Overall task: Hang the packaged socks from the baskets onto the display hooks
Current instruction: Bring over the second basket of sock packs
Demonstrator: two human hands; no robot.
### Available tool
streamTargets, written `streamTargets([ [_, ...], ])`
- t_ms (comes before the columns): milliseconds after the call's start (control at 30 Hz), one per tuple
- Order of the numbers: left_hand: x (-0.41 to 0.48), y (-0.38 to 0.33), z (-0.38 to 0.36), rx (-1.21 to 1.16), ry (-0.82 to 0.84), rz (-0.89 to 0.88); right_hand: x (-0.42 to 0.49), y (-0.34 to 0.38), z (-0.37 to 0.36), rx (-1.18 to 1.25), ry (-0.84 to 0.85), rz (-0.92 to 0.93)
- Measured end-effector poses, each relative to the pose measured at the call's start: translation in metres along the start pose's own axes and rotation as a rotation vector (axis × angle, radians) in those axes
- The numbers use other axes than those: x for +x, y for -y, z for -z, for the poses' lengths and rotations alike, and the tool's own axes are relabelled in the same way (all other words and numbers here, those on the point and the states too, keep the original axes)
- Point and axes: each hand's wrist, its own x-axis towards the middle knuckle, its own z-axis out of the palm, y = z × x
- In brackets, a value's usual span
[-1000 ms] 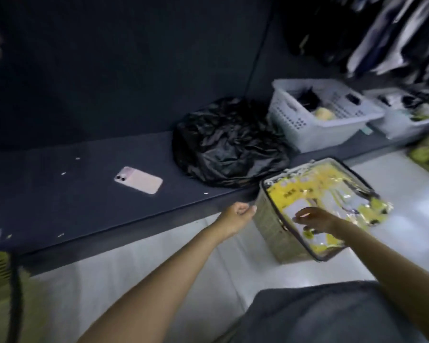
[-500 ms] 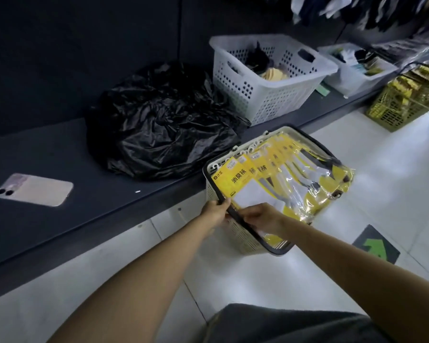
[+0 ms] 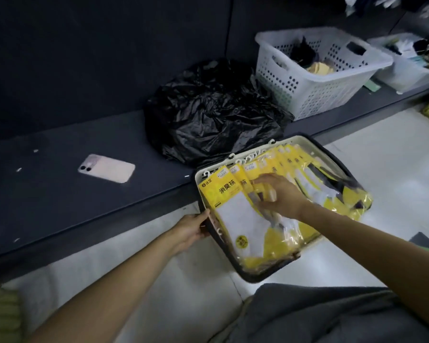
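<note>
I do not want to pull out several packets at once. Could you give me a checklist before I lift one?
1. Basket steady: ok, left hand grips its rim.
2. Right hand on the sock packets: ok.
3. Only one packet pinched: cannot tell.
4. White hangers free at the top: ok.
5. Display hooks in sight: not ok, none visible.
</note>
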Motion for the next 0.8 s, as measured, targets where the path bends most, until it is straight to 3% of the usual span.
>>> streamTargets([
  [133, -0.060, 0.017, 0.086, 0.191, -0.157, -0.015, -0.008, 0.048, -0.051, 0.122, 0.145, 0.073],
  [400, -0.179, 0.056, 0.198, 0.484, -0.552, 0.006, -0.025, 0.205, -0.159, 0.305, 0.009, 0.321],
  [633, -0.228, 0.096, 0.256, 0.358, -0.765, 0.064, -0.051, 0.289, -0.208, 0.379, 0.037, 0.393],
  [800, -0.244, 0.115, 0.279, 0.309, -0.823, 0.113, -0.064, 0.325, -0.217, 0.410, 0.078, 0.374],
])
